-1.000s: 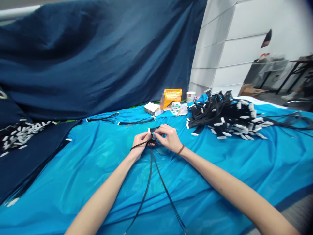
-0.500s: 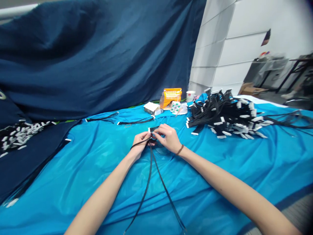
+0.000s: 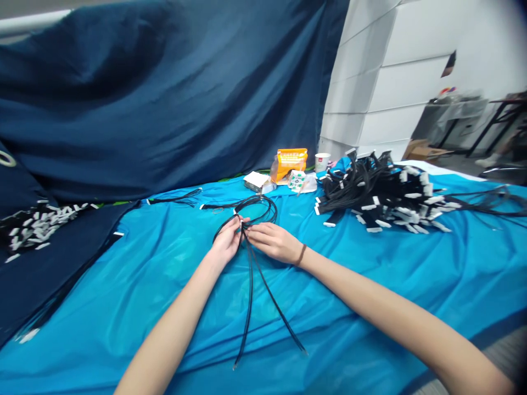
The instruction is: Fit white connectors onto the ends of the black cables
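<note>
A thin black cable (image 3: 275, 213) is gathered into loops that fan out above both hands, over the blue cloth. My left hand (image 3: 228, 240) is closed around the gathered part, with a small white connector showing by its fingertips. Close against it from the right, my right hand (image 3: 276, 242) pinches the same cable where its strands cross. Some of the fingertips are hidden behind the strands. Two groups of loose cable ends hang down from the crossing and spread apart toward me.
A large heap of black cables with white connectors (image 3: 373, 200) lies at right. More white connectors (image 3: 39, 227) lie on dark cloth at left. Single cables (image 3: 175, 198), a small box (image 3: 259, 182), an orange pouch (image 3: 291, 164) and a paper cup (image 3: 322, 162) stand along the back.
The cable loops have opened out above the hands, where the strands were bunched between the fingers. Both hands moved slightly left, and the hanging ends rose a little.
</note>
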Available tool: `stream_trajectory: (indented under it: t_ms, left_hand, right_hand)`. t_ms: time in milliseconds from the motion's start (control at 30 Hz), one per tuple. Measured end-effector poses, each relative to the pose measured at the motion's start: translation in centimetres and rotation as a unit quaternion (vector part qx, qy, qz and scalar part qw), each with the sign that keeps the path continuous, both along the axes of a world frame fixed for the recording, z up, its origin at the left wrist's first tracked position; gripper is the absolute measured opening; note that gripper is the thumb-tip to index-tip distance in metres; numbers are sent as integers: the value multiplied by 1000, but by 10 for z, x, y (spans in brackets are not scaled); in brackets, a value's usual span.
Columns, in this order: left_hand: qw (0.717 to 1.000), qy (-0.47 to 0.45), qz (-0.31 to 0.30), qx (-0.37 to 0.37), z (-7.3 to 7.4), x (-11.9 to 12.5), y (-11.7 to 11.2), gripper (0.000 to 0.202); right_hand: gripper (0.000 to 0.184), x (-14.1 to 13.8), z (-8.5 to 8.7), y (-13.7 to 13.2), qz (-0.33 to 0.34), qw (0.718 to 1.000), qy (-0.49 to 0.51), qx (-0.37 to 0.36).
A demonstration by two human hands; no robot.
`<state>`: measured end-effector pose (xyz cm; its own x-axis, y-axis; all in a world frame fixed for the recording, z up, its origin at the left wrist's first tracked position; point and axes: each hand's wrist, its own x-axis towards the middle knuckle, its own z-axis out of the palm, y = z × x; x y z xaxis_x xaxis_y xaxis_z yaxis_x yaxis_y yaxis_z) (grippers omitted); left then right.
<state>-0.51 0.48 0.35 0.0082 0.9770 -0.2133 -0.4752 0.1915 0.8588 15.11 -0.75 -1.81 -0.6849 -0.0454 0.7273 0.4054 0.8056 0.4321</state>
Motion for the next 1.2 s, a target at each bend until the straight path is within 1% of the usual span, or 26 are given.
stream_trajectory:
  t_ms: [133,300,533,767,867,967,1100,1200]
  left_hand:
    - [1000,-14,-19,-18,0,1,0,11]
    - [998,-27,-51,-18,-6,2,1,9]
    - [998,-32,-53,-21,-6,5,0,13]
    - [997,-36,-65,-17,-11,3,2,13]
    - [997,-36,-72,-14,-11,3,2,12]
    - [997,-38,-67,-21,-8,4,1,12]
    - [996,-50,-58,-34,-3,6,-2,15]
    - [996,-47,-52,-52,-3,6,-3,13]
  right_hand:
    - [20,-1,-6,3,-30,999,12,-25]
    - [16,-1,-4,2,-56,998,12,-2]
    - [15,-1,-3,1,-64,998,11,11]
    - [16,-3,-5,2,-74,997,18,-15]
    - [15,-4,-5,2,-64,995,49,-53]
    - [13,-4,-4,2,-36,988,91,-117]
    - [12,-3,-3,3,23,965,159,-208]
    - [13,-2,-3,5,52,942,200,-263]
